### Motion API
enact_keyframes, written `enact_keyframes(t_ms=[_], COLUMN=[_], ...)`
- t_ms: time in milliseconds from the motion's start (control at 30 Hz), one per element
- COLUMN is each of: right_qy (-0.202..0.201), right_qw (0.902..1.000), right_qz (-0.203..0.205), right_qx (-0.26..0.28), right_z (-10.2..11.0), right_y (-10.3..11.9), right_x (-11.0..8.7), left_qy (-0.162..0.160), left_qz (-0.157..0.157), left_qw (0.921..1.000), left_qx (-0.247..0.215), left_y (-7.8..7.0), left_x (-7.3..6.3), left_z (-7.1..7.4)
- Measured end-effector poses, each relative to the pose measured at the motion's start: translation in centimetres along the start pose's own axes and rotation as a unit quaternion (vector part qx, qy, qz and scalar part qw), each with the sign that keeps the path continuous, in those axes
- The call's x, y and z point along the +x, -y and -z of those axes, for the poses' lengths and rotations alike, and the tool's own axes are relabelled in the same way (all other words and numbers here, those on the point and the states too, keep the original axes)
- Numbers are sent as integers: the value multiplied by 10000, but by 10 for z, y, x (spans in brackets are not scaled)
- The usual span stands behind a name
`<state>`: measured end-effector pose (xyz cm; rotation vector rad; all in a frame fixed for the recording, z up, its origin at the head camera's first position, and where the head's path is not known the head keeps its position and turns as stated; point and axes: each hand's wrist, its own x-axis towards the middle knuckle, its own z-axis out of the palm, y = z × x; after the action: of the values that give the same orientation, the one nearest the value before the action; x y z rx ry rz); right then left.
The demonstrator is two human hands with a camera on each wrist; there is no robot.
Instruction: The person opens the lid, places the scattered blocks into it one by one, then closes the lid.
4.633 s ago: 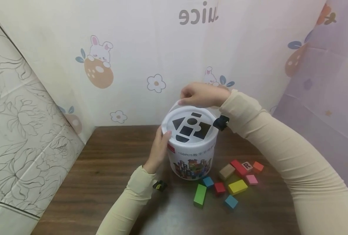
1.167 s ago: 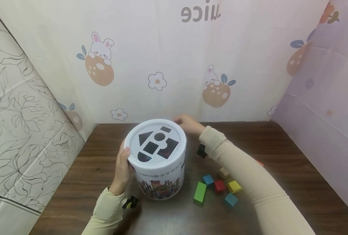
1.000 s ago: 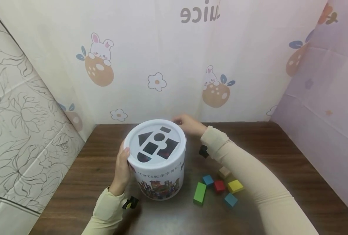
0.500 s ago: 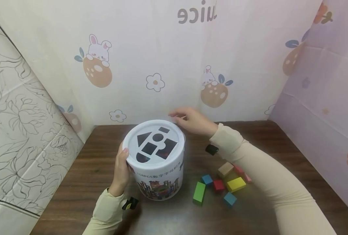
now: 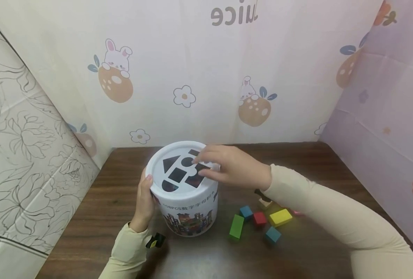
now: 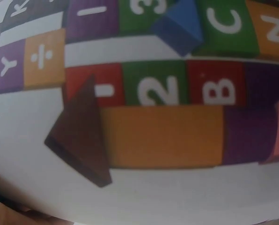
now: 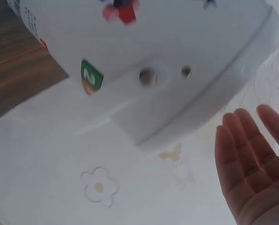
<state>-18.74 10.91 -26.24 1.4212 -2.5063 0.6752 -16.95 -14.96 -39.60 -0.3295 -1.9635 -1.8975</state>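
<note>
A white toy-block bucket (image 5: pixel 189 217) stands on the table, its lid (image 5: pixel 157 174) cut with dark shape holes. My left hand (image 5: pixel 145 201) holds the bucket's left side, thumb at the rim, other fingers mostly hidden behind it. In the left wrist view the printed bucket wall (image 6: pixel 163 136) fills the picture. My right hand (image 5: pixel 232 166) hovers over the right part of the lid, fingers loosely extended and holding nothing. The right wrist view shows its spread fingers (image 7: pixel 252 145) beside the lid edge, and a white strap end (image 7: pixel 144 115) on the bucket's side.
Right of the bucket lie a green block (image 5: pixel 236 226), two blue blocks (image 5: pixel 246 212), a red block (image 5: pixel 260 219), a yellow block (image 5: pixel 280 217) and a plain wooden block (image 5: pixel 265 203). A pink block (image 5: pixel 297 212) is partly hidden by the right sleeve. A patterned curtain (image 5: pixel 157 69) hangs behind the table.
The bucket has shifted left and nearer, with the left hand on it. The right hand was raised at its handle, went behind the bucket, then opened and came forward over the lid.
</note>
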Motion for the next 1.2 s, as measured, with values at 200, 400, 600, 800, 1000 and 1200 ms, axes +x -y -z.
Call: enact_keyframes(t_ms=[200,400,600,800,1000,1200], right_qy=[134,-341,-630,-737,-633,-602], right_qw=[9956,9750,9584,9486,9445,9398], right_qz=[620,1632,1939,2005,2042,2131], right_qx=[-685,-1471,-1999,-2333,-2494,-2602], right_z=[-10,-23,-30,-33,-32,-30], right_y=[17,22,23,22,21,21], right_x=[-12,-18,-20,-21,-21,-21], left_qy=[46,71,23,50,-15,-60], left_qz=[73,80,46,116,88,86], left_qw=[9999,9999,9999,9997,9997,9998], left_qx=[107,119,124,185,217,175], left_y=[0,1,1,0,0,-1], left_x=[0,0,0,-1,0,-1], left_z=[1,1,0,1,2,2])
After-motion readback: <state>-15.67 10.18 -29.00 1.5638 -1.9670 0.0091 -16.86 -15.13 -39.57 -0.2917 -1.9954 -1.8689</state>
